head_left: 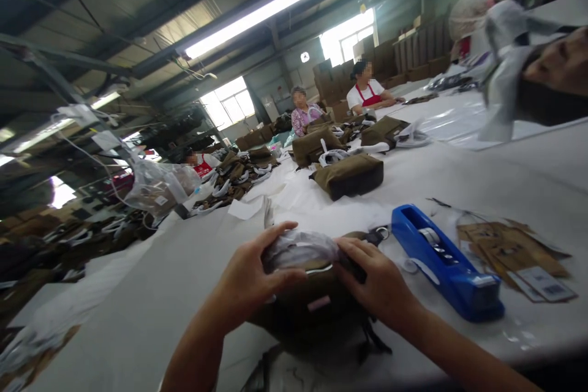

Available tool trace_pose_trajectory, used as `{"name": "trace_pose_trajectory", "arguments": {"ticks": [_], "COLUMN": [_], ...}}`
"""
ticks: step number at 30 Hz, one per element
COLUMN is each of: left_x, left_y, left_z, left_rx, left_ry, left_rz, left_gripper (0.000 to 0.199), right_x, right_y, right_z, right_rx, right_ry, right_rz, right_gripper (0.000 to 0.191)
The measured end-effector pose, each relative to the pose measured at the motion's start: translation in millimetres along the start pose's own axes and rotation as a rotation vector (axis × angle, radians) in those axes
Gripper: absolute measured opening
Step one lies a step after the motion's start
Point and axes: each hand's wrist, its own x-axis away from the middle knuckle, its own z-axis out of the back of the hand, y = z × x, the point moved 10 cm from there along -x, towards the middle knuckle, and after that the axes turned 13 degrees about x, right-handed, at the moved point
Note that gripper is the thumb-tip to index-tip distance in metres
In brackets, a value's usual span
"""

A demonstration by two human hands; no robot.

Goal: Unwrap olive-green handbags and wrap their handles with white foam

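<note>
An olive-brown fabric bag [298,312] stands on the white table in front of me. A bundle in whitish translucent wrapping [301,246] lies across its top; it looks like the bag's wrapped strap or handle. My left hand [252,275] curves round the left end of the bundle, thumb on the near side and fingers on the far side. My right hand [374,275] grips the right side of the bag's top, with the fingertips at the bundle's end. A small pink label [318,303] shows on the bag's front, and dark cords [371,338] hang at its right.
Right of the bag lie a blue tape dispenser [448,263] and brown cardboard tags [514,251]. Farther off stand other olive bags [353,176] with white-wrapped straps. Several people sit or stand around the table, one close at the far right. A clear plastic bag [158,187] hangs at left.
</note>
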Motion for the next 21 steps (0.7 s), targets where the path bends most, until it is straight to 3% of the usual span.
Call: {"name": "trace_pose_trajectory", "arguments": {"ticks": [3,6,10,13,15,18,20,21], "left_x": [2.7,2.0,7.0,5.6,5.2,15.2,37.4,53.6], "left_y": [7.3,16.9,24.3,9.0,-5.1,-23.5,-31.9,-32.1], "left_z": [-6.8,-3.3,-6.0,-7.5,-2.0,25.6,60.2,78.9], "left_rx": [-0.082,-0.238,-0.296,-0.193,0.029,0.467,0.578,0.531], "left_ry": [-0.086,-0.002,0.094,0.064,0.068,0.282,0.583,0.743], "left_rz": [-0.003,-0.111,-0.257,-0.127,0.014,0.145,0.118,0.07], "left_gripper": [0.051,0.025,0.022,0.028,0.035,0.047,0.045,0.042], "right_x": [0.3,1.2,0.1,-0.4,2.3,15.7,30.5,37.5], "right_y": [-4.3,-9.3,-13.6,-18.4,-22.4,-31.0,-31.6,-25.4], "right_z": [0.6,1.8,3.5,1.4,1.2,10.9,19.1,22.2], "right_rx": [-0.045,-0.126,-0.104,0.045,0.092,0.022,-0.083,-0.126], "right_ry": [0.008,0.02,0.057,0.058,0.046,0.076,0.093,0.096], "right_rz": [-0.004,0.02,0.103,0.176,0.21,0.294,0.369,0.369], "right_gripper": [0.038,0.044,0.05,0.05,0.049,0.051,0.051,0.049]}}
